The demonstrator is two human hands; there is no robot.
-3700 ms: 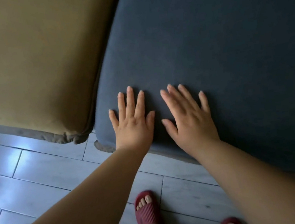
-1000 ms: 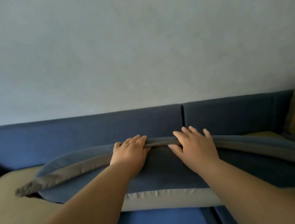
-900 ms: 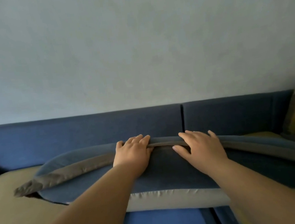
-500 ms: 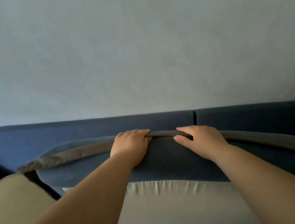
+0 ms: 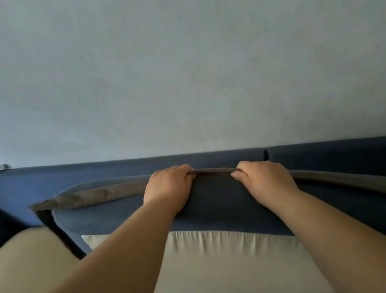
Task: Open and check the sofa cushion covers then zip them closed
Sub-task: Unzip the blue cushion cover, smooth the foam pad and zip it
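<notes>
We see a large dark blue fabric seat cushion (image 5: 213,202) raised on its edge in front of the blue upholstered sofa backrest (image 5: 93,170), and both of our bare hands are on its upper rim. A grey-brown fabric strip (image 5: 100,195) runs along that top edge, from a pointed corner at the left to well past our right forearm at the right. Our left hand (image 5: 168,188) is curled over the rim, its fingers (image 5: 185,171) folded down behind the strip so that the hand is closed on the cushion's edge. Our right hand (image 5: 264,179) sits just beside it on the same edge, thumb pressed against the near face and fingers wrapped over the top, also gripping the cushion. A short stretch of the strip shows between the two hands.

Below the blue cover, a pale cream satin-like panel (image 5: 225,259) with fine vertical wrinkles spreads across the cushion's lower part, between our forearms and out to the right. We cannot tell where the zip is or whether it is done up.

To the left lies a tan cushion surface (image 5: 23,259), with a dark gap between it and the raised cushion. The backrest shows a vertical seam right of centre, splitting it into two sections. Behind everything stands a plain grey-white wall (image 5: 177,63).
</notes>
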